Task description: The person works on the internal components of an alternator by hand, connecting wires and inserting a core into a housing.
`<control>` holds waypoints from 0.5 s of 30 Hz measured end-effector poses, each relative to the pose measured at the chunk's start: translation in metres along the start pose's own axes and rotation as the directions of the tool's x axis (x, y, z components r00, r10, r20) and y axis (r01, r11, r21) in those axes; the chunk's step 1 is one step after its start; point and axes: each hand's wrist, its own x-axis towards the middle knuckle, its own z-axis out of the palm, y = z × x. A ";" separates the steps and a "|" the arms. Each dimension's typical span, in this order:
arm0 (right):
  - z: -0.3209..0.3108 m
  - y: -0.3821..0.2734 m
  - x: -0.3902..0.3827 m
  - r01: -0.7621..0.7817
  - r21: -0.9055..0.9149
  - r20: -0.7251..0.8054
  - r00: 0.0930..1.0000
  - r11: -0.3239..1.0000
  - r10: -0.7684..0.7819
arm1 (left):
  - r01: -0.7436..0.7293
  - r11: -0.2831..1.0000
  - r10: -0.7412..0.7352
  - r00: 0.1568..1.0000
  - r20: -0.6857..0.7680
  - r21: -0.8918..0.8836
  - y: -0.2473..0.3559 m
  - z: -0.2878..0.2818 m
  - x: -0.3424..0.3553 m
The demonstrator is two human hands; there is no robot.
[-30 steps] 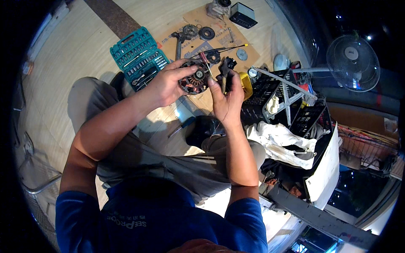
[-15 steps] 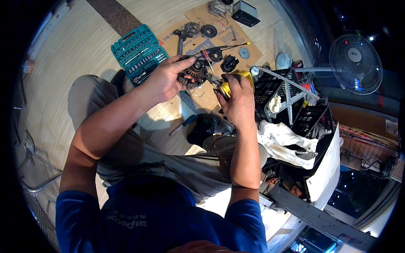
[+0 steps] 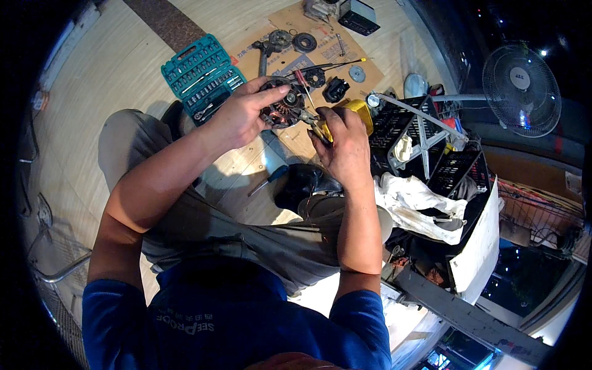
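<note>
My left hand (image 3: 245, 114) grips a round dark motor part (image 3: 280, 111) with copper windings, its thumb across the near face. In my right hand (image 3: 346, 145) is a pair of pliers (image 3: 306, 115) with yellow handles. Their metal jaws meet the right side of the windings; whether they pinch a wire is too small to tell. A red-handled screwdriver (image 3: 300, 77) lies on the cardboard just beyond the motor part. Behind my right hand shows a yellow object (image 3: 361, 110), partly hidden by the fingers.
An open teal socket set (image 3: 200, 77) lies at the far left. Cardboard (image 3: 364, 61) bears several dark motor parts and a metal disc (image 3: 356, 74). Black crates (image 3: 404, 120) with a white cloth (image 3: 413, 203) stand at right, near a fan (image 3: 521, 89). A blue-handled screwdriver (image 3: 268, 180) lies by my shoe.
The motor part has turned so that more of its round face shows. My right hand and the pliers have shifted slightly left, with the jaws now against the windings.
</note>
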 end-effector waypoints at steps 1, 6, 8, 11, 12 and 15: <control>0.001 0.001 0.000 0.018 0.006 -0.002 1.000 1.000 -0.018 | -0.004 1.000 0.004 1.000 -0.018 0.011 0.000 0.002 -0.001; -0.002 -0.004 -0.002 -0.036 -0.039 0.042 0.998 0.999 0.037 | -0.073 0.991 0.078 0.996 -0.040 0.116 -0.001 0.005 -0.004; -0.002 -0.007 -0.002 -0.044 -0.051 0.053 0.997 0.998 0.047 | -0.140 0.980 0.145 0.989 -0.025 0.143 -0.001 0.006 -0.004; -0.001 -0.011 -0.003 -0.071 -0.048 0.063 0.995 0.996 0.074 | -0.219 0.961 0.224 0.975 -0.012 0.168 -0.007 0.001 -0.002; 0.000 -0.012 -0.004 -0.072 -0.029 0.052 0.996 0.997 0.073 | -0.217 0.961 0.222 0.975 -0.014 0.170 -0.008 0.000 -0.002; 0.001 -0.016 -0.004 -0.087 0.000 0.055 0.995 0.996 0.087 | -0.289 0.921 0.299 0.954 0.001 0.263 -0.009 -0.001 -0.002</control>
